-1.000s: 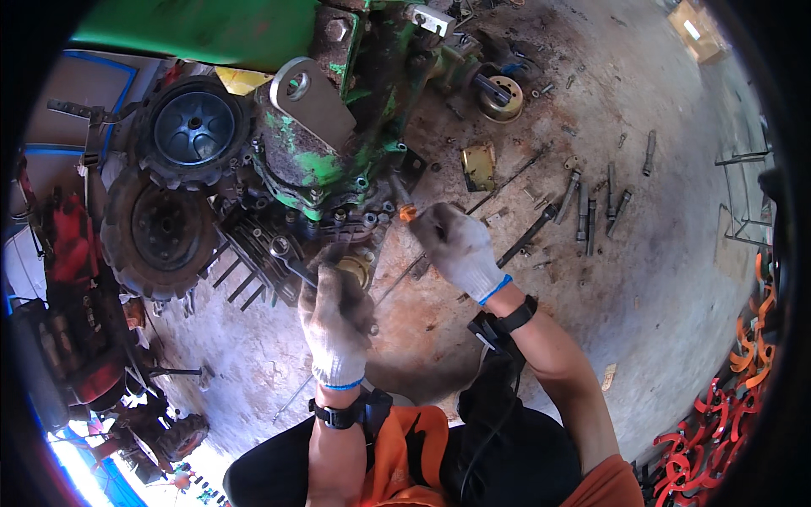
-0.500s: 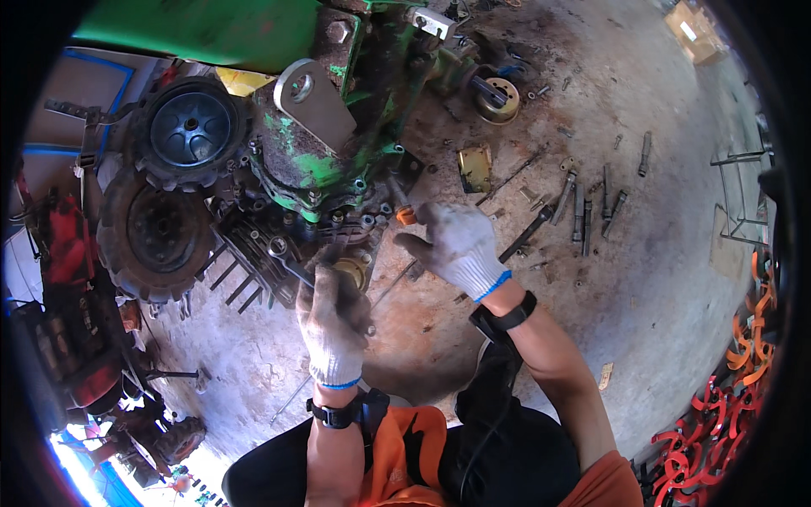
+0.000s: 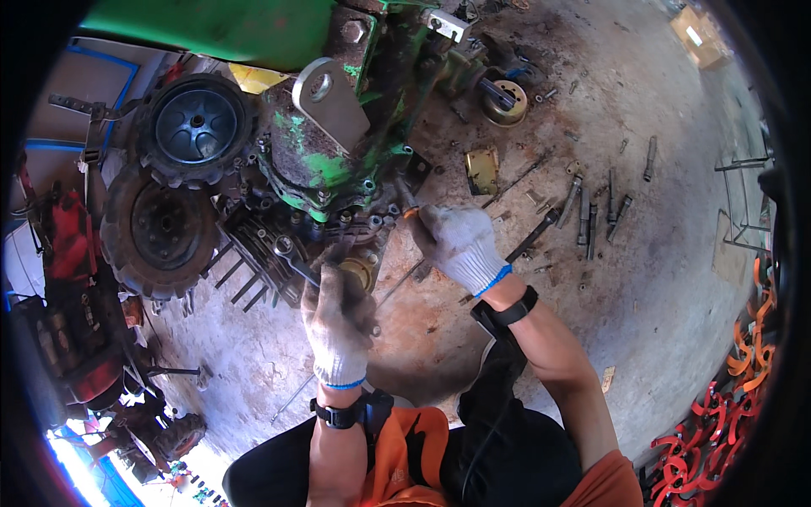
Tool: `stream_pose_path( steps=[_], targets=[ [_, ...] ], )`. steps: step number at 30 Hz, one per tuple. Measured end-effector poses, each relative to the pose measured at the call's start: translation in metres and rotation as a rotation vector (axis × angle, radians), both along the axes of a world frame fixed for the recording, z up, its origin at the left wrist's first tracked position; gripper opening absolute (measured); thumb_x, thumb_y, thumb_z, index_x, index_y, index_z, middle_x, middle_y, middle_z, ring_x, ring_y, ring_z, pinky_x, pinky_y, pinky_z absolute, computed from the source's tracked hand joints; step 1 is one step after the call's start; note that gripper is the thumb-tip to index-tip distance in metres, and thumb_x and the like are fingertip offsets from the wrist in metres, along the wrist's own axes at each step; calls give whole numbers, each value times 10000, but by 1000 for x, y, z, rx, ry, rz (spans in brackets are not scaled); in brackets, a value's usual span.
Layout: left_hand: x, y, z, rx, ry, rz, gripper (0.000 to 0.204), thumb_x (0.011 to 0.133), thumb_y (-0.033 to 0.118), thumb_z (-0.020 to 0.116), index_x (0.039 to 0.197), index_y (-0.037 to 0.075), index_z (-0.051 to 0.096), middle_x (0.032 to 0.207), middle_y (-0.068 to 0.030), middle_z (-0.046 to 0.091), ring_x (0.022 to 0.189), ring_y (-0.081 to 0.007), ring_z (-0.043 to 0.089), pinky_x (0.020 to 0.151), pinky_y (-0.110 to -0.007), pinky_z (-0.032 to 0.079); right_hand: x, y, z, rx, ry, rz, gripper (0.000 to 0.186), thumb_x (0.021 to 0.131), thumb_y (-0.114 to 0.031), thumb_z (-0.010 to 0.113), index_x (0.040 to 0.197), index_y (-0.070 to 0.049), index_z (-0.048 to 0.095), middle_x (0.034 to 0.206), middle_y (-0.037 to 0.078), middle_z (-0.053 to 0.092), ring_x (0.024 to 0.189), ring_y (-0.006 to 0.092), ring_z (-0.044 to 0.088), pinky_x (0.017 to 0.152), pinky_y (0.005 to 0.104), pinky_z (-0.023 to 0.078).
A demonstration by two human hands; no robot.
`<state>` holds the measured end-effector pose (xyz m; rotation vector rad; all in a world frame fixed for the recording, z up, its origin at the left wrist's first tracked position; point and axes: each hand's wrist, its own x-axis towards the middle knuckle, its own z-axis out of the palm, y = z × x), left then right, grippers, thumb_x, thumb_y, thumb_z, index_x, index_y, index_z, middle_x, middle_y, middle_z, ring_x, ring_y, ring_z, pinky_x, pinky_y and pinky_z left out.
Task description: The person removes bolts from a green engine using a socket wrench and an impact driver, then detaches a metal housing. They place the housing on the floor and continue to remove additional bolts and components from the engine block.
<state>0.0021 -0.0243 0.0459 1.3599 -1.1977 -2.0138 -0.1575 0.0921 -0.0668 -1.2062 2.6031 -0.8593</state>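
My left hand (image 3: 336,317), in a white knit glove with darkened fingers, is closed around the handle of a wrench (image 3: 297,264). The wrench's round head lies over a dark finned metal part (image 3: 258,232). My right hand (image 3: 460,245), gloved the same way, wraps its fingers round the orange end of a tool with a metal shaft (image 3: 405,193); the grip hides most of the orange. Just ahead of both hands stands a dirty green machine housing (image 3: 325,169) with bolts along its lower flange. A brass-coloured round part (image 3: 359,269) shows beside my left fingers.
Two treaded wheels (image 3: 196,127) stand at the left. Sockets and extension bars (image 3: 587,215) lie on the concrete at the right, near a brass-coloured plate (image 3: 481,171) and a round cup-like part (image 3: 505,103). Red and orange curved blades (image 3: 697,439) pile up at the lower right.
My right hand has closed over the orange end of the tool, which showed beside its open thumb before. The left hand keeps its hold on the wrench. The whole view has shifted slightly.
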Motion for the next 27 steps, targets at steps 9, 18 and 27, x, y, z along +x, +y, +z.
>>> stream_pose_path(
  steps=[9,18,27],
  targets=[
    [-2,4,1,26,7,-10,372,1150,284,609,1454,78,670,794,54,534,528,-47,386,461,-231,311,3,2,-4,-48,-619,-222,474,1074,-477,700,951,-19,715,674,128,620,595,245,689,591,430,537],
    [-3,4,1,10,27,-29,384,1154,279,602,1463,58,647,820,37,571,540,-59,400,476,-225,311,0,-11,-2,-31,-261,-59,355,1064,-343,680,851,-65,739,698,104,697,634,278,702,606,427,557],
    [-3,13,2,44,13,-113,353,1158,308,597,1423,94,689,903,28,602,555,-37,399,473,-205,317,34,-5,-31,-352,-1685,-65,266,1169,-218,562,1275,-36,725,913,61,753,594,118,639,518,310,531]
  ],
)
